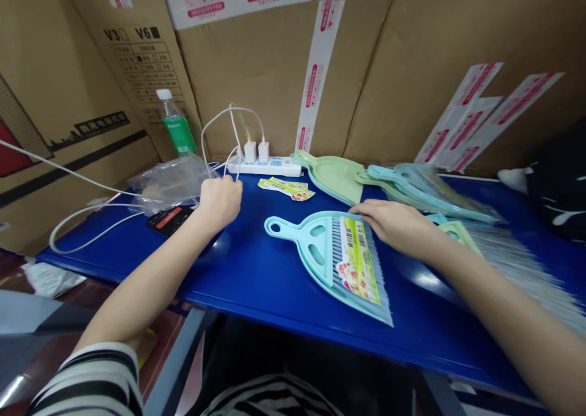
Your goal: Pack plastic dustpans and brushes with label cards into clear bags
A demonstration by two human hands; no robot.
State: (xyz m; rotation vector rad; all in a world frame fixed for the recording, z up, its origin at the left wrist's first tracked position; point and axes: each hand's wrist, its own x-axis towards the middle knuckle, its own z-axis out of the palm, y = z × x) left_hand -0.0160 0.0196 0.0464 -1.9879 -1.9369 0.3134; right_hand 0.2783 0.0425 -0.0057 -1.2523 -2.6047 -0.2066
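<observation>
A light-blue dustpan (315,254) with a matching brush lies in front of me, its handle pointing left. A yellow-green printed label (359,260) lies over the brush bristles. My right hand (391,223) is at the top edge of this set, fingers together; what they hold, if anything, is hidden. My left hand (221,201) is closed beside the white cables, near the plastic bag (176,181) and the phone (169,220); its fingertips are hidden. Behind the set lie more printed labels (287,188) and a green dustpan (339,175).
A power strip (270,167) with two chargers stands at the back, with a green-labelled bottle (178,129) to its left. More dustpans (425,187) and loose brushes (526,263) lie on the right. Cardboard boxes (274,68) wall the blue table (265,281).
</observation>
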